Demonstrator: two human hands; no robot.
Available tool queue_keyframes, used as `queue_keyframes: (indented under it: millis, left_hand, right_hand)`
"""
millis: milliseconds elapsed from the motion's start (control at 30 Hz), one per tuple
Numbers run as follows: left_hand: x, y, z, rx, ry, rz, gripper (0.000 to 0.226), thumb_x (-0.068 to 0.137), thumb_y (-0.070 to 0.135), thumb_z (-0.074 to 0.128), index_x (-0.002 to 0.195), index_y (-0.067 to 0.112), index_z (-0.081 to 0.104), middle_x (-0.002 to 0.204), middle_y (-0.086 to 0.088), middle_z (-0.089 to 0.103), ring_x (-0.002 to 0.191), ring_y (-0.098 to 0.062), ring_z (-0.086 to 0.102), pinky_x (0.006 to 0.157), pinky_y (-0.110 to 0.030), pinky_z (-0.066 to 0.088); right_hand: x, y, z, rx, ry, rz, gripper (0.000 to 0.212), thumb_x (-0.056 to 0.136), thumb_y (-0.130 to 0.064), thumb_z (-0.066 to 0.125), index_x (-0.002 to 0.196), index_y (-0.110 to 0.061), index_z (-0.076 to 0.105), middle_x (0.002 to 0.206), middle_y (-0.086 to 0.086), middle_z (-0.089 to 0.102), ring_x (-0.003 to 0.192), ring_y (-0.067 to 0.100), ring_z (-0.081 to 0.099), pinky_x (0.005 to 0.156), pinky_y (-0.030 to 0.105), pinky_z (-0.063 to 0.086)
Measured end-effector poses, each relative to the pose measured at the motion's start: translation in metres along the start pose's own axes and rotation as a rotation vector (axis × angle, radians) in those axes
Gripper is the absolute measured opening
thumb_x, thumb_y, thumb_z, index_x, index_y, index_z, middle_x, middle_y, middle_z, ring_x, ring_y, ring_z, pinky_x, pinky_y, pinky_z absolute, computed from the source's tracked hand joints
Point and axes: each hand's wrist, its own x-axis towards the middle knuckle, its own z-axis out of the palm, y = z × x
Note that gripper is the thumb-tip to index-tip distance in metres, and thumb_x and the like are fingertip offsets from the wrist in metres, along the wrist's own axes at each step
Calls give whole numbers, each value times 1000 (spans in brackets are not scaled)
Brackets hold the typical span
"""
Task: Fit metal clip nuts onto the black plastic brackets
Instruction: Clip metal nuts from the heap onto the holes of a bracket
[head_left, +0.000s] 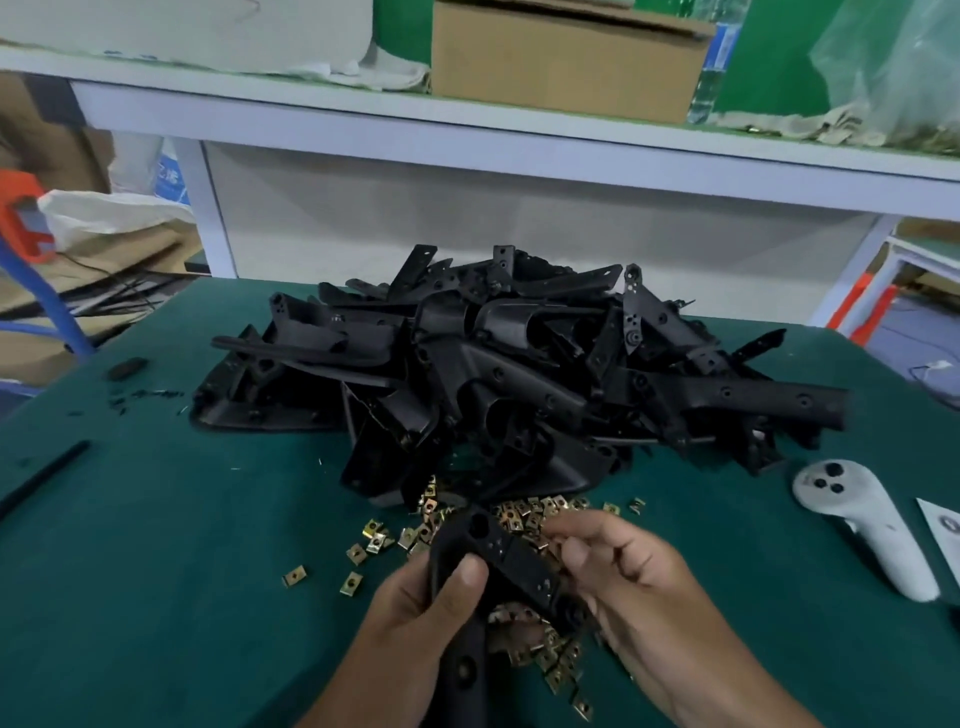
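Green desk (156, 597): left half mostly bare mat, open room toward the near-left edge. Big pile of black brackets (519, 374) mid-desk, reaching close to the far edge. White controller (867, 525) near the right edge, apart from the pile. Bracket in hand (498, 561) sits front-centre: left hand (415, 613) grips it, thumb on top. Right hand (639, 577) at its right end, fingers curled; can't tell if it pinches a nut. Clip nuts (519, 514) scattered under and around both hands.

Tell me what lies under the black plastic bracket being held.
Brass-coloured metal clip nuts scattered on the green table mat lie beneath the black plastic bracket; any directly under it are hidden.
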Motion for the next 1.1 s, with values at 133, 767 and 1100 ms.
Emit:
queue_keyframes:
  millis: [133,767,1100]
  left_hand:
    - [-1,3,3,116,-37,91,54,63,45,93,99,12,71,85,-21,71,73,-31,69,70,-34,57]
    - [-6,-4,2,127,-169,74,27,85,35,81,100,21,64,89,-13,71,73,-29,71,53,-37,58]
    - [-6,-4,1,174,-132,68,29,83,38,82,98,22,63,89,-14,70,74,-31,71,56,-37,58]
  right_hand:
    - [-1,-1,-3,83,16,-28,22,83,-38,78,75,-18,72,63,2,53,56,13,46,52,24,40]
    - [-14,-5,-4,-200,0,-118,32,76,-50,82,98,-26,80,81,0,74,75,10,67,66,21,53]
    - [-19,-9,1,-243,54,-164,18,75,-31,76,91,-25,82,71,2,73,65,5,66,61,14,50]
